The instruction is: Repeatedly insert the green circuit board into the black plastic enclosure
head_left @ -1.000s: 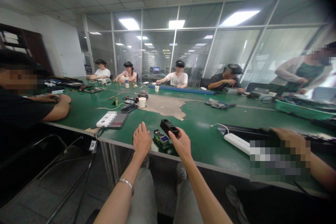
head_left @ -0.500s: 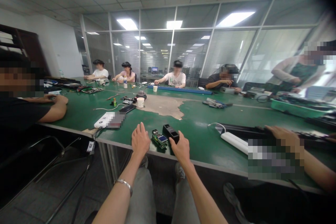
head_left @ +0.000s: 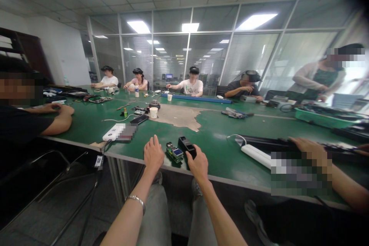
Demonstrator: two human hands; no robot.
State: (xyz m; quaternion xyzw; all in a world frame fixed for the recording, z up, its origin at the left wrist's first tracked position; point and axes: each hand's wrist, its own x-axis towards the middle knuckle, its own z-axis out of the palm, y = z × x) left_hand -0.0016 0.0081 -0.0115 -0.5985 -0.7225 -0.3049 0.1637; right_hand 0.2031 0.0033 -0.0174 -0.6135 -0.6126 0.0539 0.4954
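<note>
My left hand (head_left: pixel 153 154) lies flat on the green table (head_left: pixel 219 153) near its front edge, fingers stretched out and holding nothing. Just right of it sits a small stacked circuit board (head_left: pixel 174 153) with a little dark blue screen on top; the hand is apart from it. My right hand (head_left: pixel 199 163) is closed around the near end of a black rectangular case (head_left: pixel 186 145) with cutouts in its top, thumb on the left side. That case rests on the table beside the board. The fingers on its right side are partly hidden.
A white power strip (head_left: pixel 256 155) lies to the right, near a co-worker's arm (head_left: pixel 313 152). On the left are another white power strip (head_left: pixel 113 132), a dark phone (head_left: pixel 139 119) and a paper cup (head_left: pixel 153 113). A green basket (head_left: pixel 323 118) stands far right; several people sit around.
My hands, the board and the black case stay practically the same. The view shifts slightly. Across the table, a person's hand has lifted a little off the tabletop.
</note>
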